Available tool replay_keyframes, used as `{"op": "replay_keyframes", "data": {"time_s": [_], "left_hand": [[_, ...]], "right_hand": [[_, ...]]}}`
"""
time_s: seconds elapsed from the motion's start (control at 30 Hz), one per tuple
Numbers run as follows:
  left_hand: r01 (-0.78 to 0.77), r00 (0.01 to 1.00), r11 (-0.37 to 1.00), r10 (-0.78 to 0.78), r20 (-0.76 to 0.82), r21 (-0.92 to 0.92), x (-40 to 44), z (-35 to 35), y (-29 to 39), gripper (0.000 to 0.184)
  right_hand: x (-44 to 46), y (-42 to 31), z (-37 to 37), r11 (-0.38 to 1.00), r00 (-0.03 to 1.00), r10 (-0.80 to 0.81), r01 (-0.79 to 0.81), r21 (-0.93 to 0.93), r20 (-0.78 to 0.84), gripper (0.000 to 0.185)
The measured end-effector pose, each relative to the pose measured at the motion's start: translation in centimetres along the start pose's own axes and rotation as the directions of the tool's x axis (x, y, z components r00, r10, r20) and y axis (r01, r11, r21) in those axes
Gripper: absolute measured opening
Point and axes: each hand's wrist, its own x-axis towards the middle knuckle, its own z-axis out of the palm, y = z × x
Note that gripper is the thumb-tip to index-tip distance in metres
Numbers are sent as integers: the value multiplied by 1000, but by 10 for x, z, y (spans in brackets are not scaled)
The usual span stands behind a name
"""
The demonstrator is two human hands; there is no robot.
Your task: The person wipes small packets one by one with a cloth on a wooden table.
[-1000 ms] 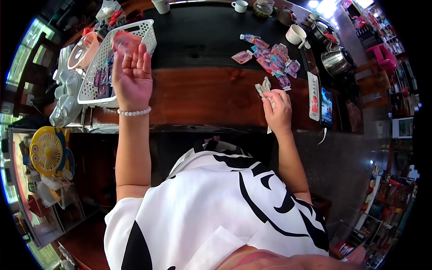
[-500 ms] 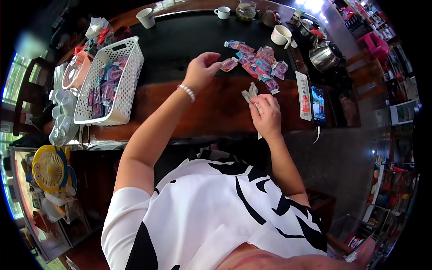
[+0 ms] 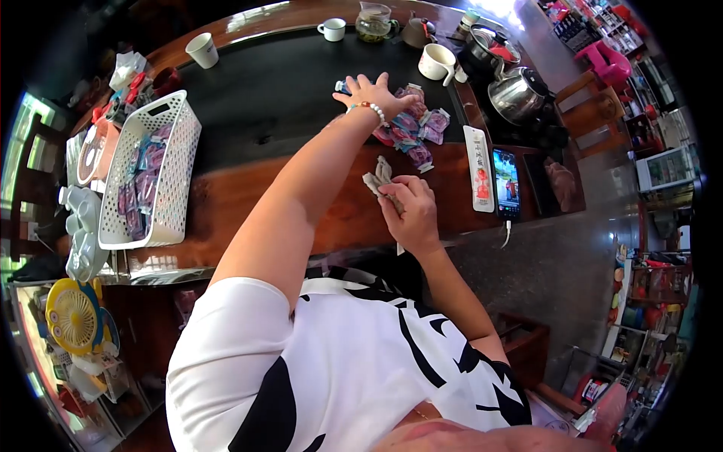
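My left hand, with a beaded bracelet at the wrist, reaches over the pile of small pink, blue and purple plastic packets. Its fingers are spread, and it covers part of the pile. I cannot see whether the palm touches the packets. At the table's near edge, my right hand pinches a crumpled greyish cloth. To the left stands a white perforated basket with more of these packets inside.
Beyond the pile are a white mug, a paper cup, a glass teapot and a white handled cup. A steel kettle, a long white packet and a phone on a cable lie rightward.
My left hand has moved right and forward from beside the pile to above it, fingers spreading. My right hand still holds the cloth. The whole view has shifted slightly.
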Motion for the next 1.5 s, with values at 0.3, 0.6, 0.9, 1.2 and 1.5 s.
{"op": "replay_keyframes", "data": {"time_s": [0.3, 0.6, 0.9, 1.2, 1.5], "left_hand": [[-228, 970, 950, 203, 131, 212, 13, 13, 36, 78], [-392, 920, 893, 383, 84, 222, 2, -12, -30, 44], [-403, 899, 844, 438, 20, -354, -48, -8, -80, 44], [-706, 676, 704, 641, -363, -71, -130, -32, -116, 34], [-67, 990, 313, 139, -24, -947, -182, -47, -162, 14]], "right_hand": [[-2, 3, 0, 1000, 1000, -15, 15, 4, 21, 19], [1, -1, -1, 1000, 1000, 5, -5, 5, 1, 17], [-2, 4, 5, 999, 999, -37, 36, -28, -32, 16], [-1, 2, 3, 998, 999, -43, 42, -41, -23, 14], [-4, 3, 3, 993, 995, -104, 105, -50, 6, 18]]}}
